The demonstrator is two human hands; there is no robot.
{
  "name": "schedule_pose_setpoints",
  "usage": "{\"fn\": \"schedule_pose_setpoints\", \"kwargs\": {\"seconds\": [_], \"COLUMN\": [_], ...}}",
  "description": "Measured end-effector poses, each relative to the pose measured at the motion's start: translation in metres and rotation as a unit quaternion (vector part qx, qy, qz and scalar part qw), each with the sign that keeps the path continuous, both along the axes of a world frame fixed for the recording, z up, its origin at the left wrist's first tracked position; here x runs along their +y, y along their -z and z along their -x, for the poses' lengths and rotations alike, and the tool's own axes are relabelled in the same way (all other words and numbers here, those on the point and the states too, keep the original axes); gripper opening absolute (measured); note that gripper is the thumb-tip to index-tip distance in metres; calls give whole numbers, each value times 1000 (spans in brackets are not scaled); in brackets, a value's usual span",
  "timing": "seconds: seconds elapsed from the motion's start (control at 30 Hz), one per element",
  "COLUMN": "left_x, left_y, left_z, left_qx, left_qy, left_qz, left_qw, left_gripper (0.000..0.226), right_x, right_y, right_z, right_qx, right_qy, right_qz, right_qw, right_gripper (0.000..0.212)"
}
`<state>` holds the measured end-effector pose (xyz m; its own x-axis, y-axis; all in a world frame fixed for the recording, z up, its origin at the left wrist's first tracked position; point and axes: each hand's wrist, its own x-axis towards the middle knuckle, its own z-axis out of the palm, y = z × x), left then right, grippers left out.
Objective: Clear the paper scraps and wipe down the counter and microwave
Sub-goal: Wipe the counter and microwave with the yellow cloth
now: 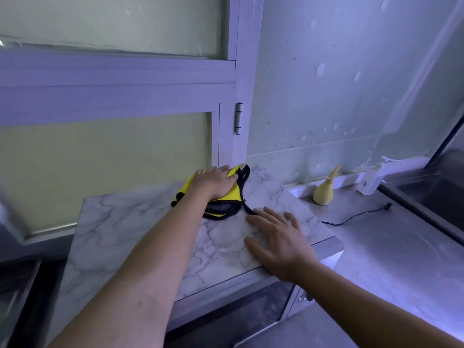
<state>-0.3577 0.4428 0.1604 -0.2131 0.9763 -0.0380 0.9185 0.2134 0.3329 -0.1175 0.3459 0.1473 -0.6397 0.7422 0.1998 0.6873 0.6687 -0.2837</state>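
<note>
A microwave (140, 222) with a marble-patterned top fills the middle of the view. Near its far edge lies a yellow cloth (234, 189) with black trim and a grey underside. My left hand (213, 182) lies flat on the cloth with fingers straight, pressing it against the top. My right hand (278, 242) rests flat with fingers spread on the bare top near the right front corner, just in front of the cloth's black strap. The steel counter (391, 257) runs to the right of the microwave. No paper scraps show.
A pale yellow pear-shaped object (324, 192) stands on the counter by the wall. A black cable (356, 217) trails across the counter. A white pump bottle (374, 177) leans at the back. A sink (442, 197) lies at far right. A frosted window (105, 167) is behind.
</note>
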Motion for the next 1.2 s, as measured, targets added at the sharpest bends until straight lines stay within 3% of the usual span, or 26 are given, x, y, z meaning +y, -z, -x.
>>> {"fn": "schedule_pose_setpoints", "kwargs": {"seconds": [0.1,0.23,0.47,0.6,0.77,0.97,1.07,1.2], "left_x": [6,-9,-95,-168,-220,-174,-112,-41], "left_y": [2,2,3,4,7,9,7,10], "left_z": [-2,-14,-47,-51,-58,-49,-34,-14], "left_qx": [70,99,105,110,113,102,102,109], "left_qy": [33,52,141,168,171,144,87,17], "left_qz": [35,64,48,31,7,22,38,56], "left_qw": [996,992,983,979,979,984,990,992], "left_gripper": [68,70,66,63,66,64,62,66], "right_x": [-3,-6,-10,-15,-13,-12,-2,56], "right_y": [0,1,-3,-1,8,10,5,-6], "right_z": [-2,-2,-3,-5,-5,-9,-11,-50], "right_qx": [86,83,145,182,199,226,181,82], "right_qy": [47,64,83,129,103,68,102,211], "right_qz": [-24,-21,-12,-34,-88,-77,15,60], "right_qw": [995,994,986,974,971,969,978,972], "right_gripper": [50,73,82,77,65,62,65,75]}}
